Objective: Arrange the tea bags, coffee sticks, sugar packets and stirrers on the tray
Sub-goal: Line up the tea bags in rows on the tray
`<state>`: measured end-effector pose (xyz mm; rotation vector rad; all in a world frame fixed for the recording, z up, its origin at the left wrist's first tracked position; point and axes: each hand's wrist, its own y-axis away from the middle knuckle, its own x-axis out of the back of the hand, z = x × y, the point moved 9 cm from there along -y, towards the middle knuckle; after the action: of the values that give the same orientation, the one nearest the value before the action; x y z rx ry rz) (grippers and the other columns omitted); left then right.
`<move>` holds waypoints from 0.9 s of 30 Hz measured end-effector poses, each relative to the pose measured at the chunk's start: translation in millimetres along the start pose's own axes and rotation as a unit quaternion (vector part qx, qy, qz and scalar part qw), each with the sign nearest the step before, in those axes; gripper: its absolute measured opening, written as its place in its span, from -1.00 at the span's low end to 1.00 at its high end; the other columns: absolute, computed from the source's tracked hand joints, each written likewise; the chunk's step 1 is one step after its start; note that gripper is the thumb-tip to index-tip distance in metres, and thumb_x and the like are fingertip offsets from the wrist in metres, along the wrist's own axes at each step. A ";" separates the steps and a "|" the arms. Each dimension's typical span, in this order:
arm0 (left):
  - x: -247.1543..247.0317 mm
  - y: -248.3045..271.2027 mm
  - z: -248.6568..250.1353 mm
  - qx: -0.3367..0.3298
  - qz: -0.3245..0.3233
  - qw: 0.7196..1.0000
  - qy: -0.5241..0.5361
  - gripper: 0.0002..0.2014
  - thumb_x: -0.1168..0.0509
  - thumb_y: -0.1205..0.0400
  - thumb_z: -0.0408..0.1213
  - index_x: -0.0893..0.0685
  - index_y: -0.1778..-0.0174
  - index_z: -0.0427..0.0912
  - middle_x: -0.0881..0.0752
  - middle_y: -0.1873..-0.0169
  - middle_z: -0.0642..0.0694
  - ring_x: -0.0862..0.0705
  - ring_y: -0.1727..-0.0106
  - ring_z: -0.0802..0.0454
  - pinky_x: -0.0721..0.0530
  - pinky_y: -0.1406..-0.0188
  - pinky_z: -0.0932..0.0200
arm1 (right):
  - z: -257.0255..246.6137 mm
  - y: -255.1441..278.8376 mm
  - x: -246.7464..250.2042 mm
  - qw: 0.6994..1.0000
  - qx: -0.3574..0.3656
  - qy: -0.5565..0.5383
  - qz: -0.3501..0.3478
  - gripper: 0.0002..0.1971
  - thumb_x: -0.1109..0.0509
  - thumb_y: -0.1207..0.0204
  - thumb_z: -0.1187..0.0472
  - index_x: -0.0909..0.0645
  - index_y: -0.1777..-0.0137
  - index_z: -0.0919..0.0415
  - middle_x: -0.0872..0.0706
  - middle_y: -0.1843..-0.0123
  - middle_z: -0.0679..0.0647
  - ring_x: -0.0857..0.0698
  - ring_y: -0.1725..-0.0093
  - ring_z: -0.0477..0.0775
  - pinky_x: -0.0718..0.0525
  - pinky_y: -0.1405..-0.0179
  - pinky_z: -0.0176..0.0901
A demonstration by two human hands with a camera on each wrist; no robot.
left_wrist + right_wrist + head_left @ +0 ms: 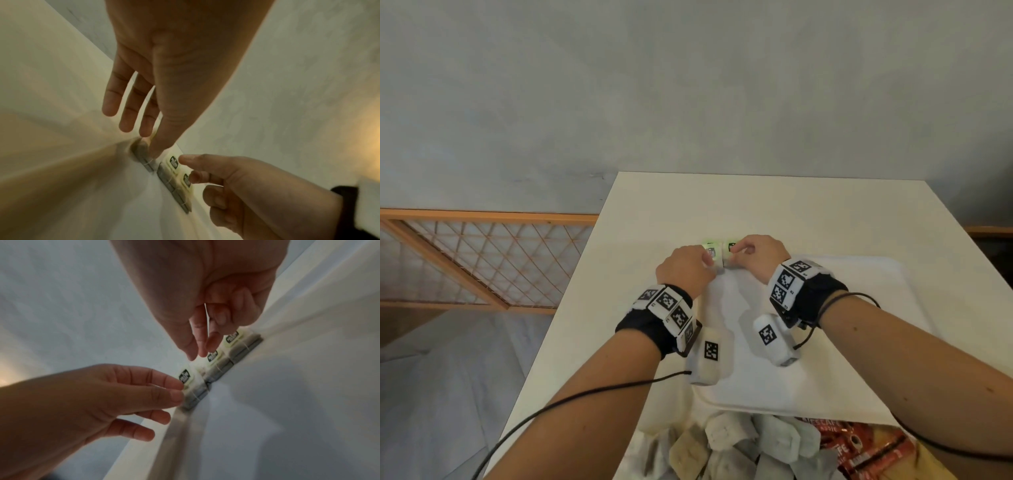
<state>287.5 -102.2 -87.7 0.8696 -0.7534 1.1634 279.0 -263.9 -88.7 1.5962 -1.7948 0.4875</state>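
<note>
Loose tea bags lie nearest. Beyond both wrists, left hand and right hand each pinch tagged tea bags, aligning them along the tray edge.

We see both hands crowd the row of tea bags at the tray's far edge. Behind them the tray lies bare; a heap of tea bags and coffee sticks blocks the bench's near edge.
</note>
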 end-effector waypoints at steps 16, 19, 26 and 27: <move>-3.7 184.7 -5.9 -0.079 -0.117 0.986 -0.089 -0.74 -0.38 -0.57 0.13 -0.76 0.08 0.02 -0.69 0.13 0.14 -0.70 -0.02 0.08 -0.64 0.03 0.13 | 11.3 199.5 -5.4 0.983 0.093 0.030 -0.153 -0.87 -0.53 -0.47 0.07 -0.74 0.00 -0.05 -0.73 0.15 -0.03 -0.59 0.33 -0.25 -0.47 0.24 -0.35; -24.9 210.3 -12.2 -0.067 -0.169 0.971 -0.154 -0.52 -0.38 -0.49 0.30 -0.80 0.13 -0.09 -0.77 0.23 0.05 -0.75 0.13 0.03 -0.64 0.21 0.16 | 13.6 227.7 -19.5 0.979 0.105 0.029 -0.174 -0.82 -0.57 -0.42 0.06 -0.74 -0.02 -0.07 -0.77 0.14 -0.05 -0.57 0.40 -0.33 -0.47 0.24 -0.35; -42.8 239.4 -8.5 -0.055 -0.148 0.963 -0.219 -0.47 -0.35 -0.51 0.31 -0.44 0.42 -0.09 -0.53 0.43 0.04 -0.61 0.26 0.01 -0.56 0.24 0.17 | 30.5 258.1 -37.1 0.980 0.094 0.082 -0.152 -0.73 -0.55 -0.42 0.08 -0.68 -0.11 -0.04 -0.69 0.04 -0.12 -0.55 0.31 -0.25 -0.57 0.16 -0.27; -43.9 241.2 -6.9 -0.054 -0.144 0.963 -0.220 -0.49 -0.35 -0.52 0.29 -0.45 0.38 -0.10 -0.54 0.39 0.04 -0.61 0.24 0.01 -0.56 0.22 0.17 | 33.2 259.0 -36.7 0.981 0.091 0.086 -0.147 -0.73 -0.54 -0.43 0.07 -0.67 -0.12 -0.05 -0.68 0.03 -0.13 -0.56 0.28 -0.24 -0.58 0.14 -0.25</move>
<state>43.6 -77.1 -85.0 1.1214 -1.0023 0.6684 20.3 -213.5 -96.8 1.8471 -1.3903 0.6422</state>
